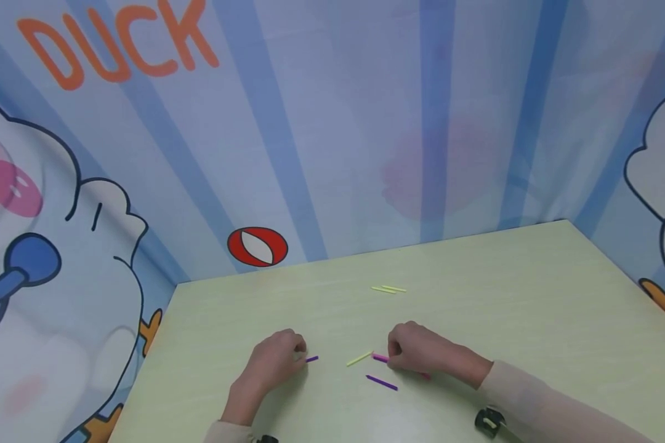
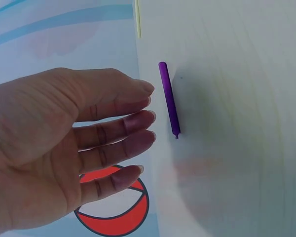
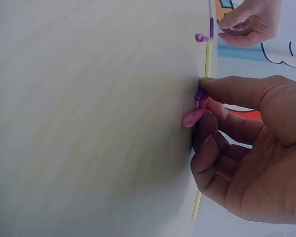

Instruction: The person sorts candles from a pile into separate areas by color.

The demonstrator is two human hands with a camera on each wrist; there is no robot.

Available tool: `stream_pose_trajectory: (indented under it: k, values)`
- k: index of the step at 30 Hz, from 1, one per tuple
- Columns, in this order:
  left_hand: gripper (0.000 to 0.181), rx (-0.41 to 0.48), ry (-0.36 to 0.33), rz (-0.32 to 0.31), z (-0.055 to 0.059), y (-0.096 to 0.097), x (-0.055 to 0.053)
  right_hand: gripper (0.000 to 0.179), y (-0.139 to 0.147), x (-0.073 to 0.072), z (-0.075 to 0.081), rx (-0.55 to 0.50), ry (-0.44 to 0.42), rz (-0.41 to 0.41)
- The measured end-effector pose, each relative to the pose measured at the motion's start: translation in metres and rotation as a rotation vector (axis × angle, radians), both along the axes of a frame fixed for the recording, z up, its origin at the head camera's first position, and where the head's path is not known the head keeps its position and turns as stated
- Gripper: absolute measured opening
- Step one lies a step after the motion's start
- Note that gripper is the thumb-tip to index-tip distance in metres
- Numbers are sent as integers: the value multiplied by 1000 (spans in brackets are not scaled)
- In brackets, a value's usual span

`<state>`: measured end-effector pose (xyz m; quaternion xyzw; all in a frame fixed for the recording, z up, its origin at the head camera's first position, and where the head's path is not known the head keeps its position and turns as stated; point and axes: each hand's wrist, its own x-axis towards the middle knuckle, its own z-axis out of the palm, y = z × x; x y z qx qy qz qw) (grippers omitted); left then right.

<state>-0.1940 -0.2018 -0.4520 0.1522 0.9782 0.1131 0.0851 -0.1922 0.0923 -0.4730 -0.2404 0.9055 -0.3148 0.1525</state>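
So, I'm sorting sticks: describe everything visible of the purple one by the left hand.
The purple stick is slim, straight and smooth-looking, perhaps plastic, with a tiny nub at one end, the other blunt. It lies on the pale table, just off the fingertips of the left hand, which don't touch it.

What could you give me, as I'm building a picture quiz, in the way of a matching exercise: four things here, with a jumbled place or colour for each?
Things
1. Left hand
2. Right hand
3. Two yellow sticks lying together
4. Printed ball

Places and colours
A. Farthest back of the sticks on the table
B. Close beside a lone purple stick
C. Red and white, on the backdrop
D. At a pink stick

Pairs: 1-B, 2-D, 3-A, 4-C
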Motion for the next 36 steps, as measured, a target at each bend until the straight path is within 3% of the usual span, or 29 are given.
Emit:
stream_pose_trajectory:
  k: [18, 29, 36]
  values:
    - [13, 27, -4, -98, -2, 34, -2, 18, 3, 0, -2, -25, -2, 10]
    - [14, 10, 61, -174, 1, 53, 1, 17, 2, 1, 2, -42, 17, 25]
    - [17, 16, 36, -189, -3, 63, 5, 17, 2, 0, 3, -46, 16, 29]
